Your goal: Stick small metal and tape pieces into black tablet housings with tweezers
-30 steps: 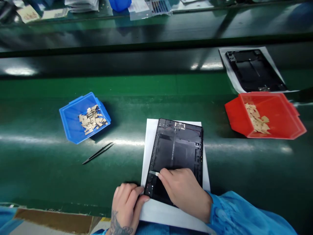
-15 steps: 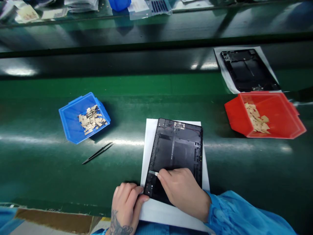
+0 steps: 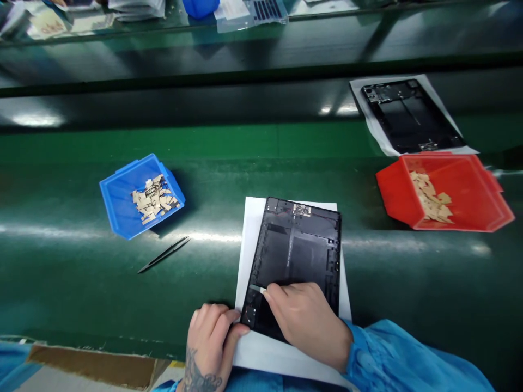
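Observation:
A black tablet back housing, with its inner side up, lies slightly turned on white paper. My left hand grips the housing's lower left corner between thumb and bent fingers. Pinched in my right hand is a small thin strip, grey with a white end. Its tip reaches the housing's left edge, just above the corner; whether it touches I cannot tell. My right hand covers the lower right part of the housing. Black tweezers lie on the green surface to the left.
A blue bin at left holds many small beige pieces. At right stands a red bin with similar pieces. Behind it another black tablet housing rests on white paper. A shelf with papers and bags runs along the back.
The far housing on its paper has slid a little to the left behind the red bin. My hands, the strip and the near housing look almost unmoved.

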A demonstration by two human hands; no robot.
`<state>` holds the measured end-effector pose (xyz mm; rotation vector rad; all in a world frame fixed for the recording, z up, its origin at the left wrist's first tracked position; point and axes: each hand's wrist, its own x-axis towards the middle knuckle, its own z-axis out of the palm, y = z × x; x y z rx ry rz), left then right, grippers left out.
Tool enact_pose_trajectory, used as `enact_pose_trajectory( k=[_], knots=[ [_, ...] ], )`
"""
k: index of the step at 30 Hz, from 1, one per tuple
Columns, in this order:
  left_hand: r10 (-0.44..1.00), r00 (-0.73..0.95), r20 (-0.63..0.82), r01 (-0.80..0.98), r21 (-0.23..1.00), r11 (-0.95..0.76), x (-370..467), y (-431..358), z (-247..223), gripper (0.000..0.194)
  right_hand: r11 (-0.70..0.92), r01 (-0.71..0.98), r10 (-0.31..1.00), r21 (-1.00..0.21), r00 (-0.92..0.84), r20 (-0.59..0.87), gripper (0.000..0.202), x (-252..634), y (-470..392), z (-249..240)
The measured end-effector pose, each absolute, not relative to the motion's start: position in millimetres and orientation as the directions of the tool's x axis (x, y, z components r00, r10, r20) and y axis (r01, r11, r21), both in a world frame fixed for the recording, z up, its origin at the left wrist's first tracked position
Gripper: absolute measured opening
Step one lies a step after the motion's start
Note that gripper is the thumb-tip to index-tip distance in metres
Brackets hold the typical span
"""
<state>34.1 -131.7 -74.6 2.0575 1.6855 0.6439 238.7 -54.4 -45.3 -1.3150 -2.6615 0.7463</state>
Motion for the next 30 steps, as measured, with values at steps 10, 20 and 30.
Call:
enact_pose_trajectory(
  k=[10, 20, 30],
  knots=[
    [0.980, 0.145, 0.136, 0.834, 0.516, -0.195, 42, -137, -70, 0.035, 0.502, 0.738, 0.804, -0.451, -0.590, -0.072, 0.023, 236, -60, -48],
    [0.975, 0.167, 0.144, 0.891, 0.402, -0.212, 43, -134, -75, 0.049, 0.521, 0.738, 0.802, -0.429, -0.595, -0.050, 0.026, 236, -59, -47],
    [0.971, 0.201, 0.128, 0.887, 0.396, -0.236, 39, -132, -73, 0.047, 0.528, 0.727, 0.790, -0.439, -0.610, -0.059, 0.025, 237, -58, -48]
  ],
)
